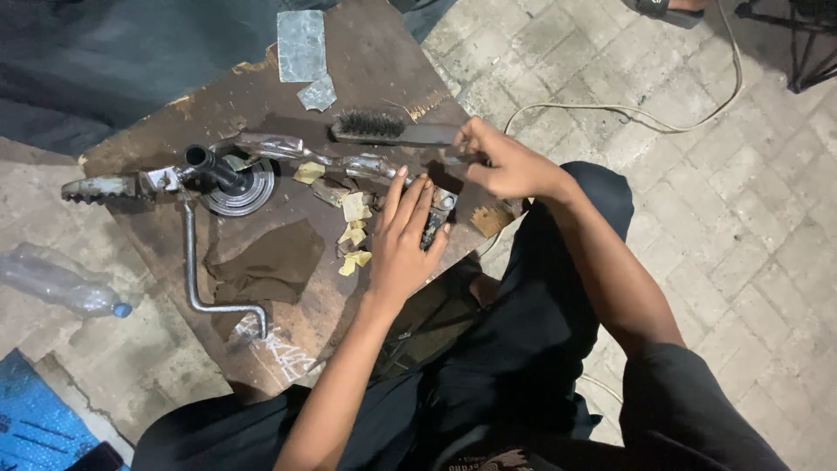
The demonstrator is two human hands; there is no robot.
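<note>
My left hand [399, 240] lies with long fingers over a dark cylindrical metal part [438, 215] at the near right of a worn wooden board [375, 61], thumb hooked around it. That part is the end of a long shiny metal bar [288, 148] running left across the board. My right hand [506, 164] grips the handle end of a black wire brush [375, 127], which lies flat just behind the bar, bristles pointing away from me.
On the board lie a toothed footpeg [98, 188], a round disc with a black tube [235, 183], a bent crank rod [196, 279], a brown cloth [270, 260], yellow paper scraps [353, 234] and grey sandpaper pieces [302, 45]. A plastic bottle [61, 286] and a cable [628, 110] lie on the paving.
</note>
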